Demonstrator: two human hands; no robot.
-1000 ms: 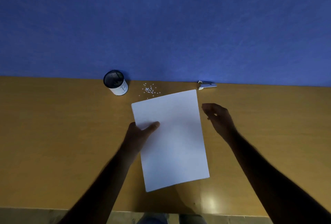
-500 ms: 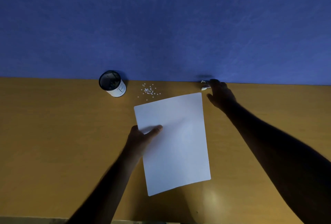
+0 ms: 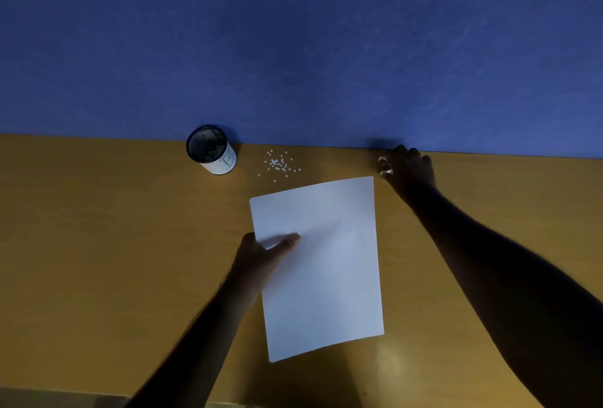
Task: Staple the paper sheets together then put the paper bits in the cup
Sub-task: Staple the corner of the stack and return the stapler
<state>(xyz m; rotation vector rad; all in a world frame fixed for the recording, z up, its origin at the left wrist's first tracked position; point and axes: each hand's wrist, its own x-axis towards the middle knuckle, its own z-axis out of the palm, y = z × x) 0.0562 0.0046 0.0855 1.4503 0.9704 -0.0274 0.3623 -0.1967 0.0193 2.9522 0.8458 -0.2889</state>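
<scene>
- The stapler (image 3: 385,166) is wrapped by the curled fingers of the right hand (image 3: 411,167), at the table's (image 3: 98,244) far edge against the blue wall (image 3: 293,48)
- The paper sheets (image 3: 318,264) are pinched at their left edge by the left hand (image 3: 261,257), thumb on top
- The stapler should be gripped firmly, then brought to a corner of the squared sheets
- The right arm is stretched well forward; the left is bent near the body
- The paper bits (image 3: 279,164) are scattered beside the cup (image 3: 212,154), not yet gathered
</scene>
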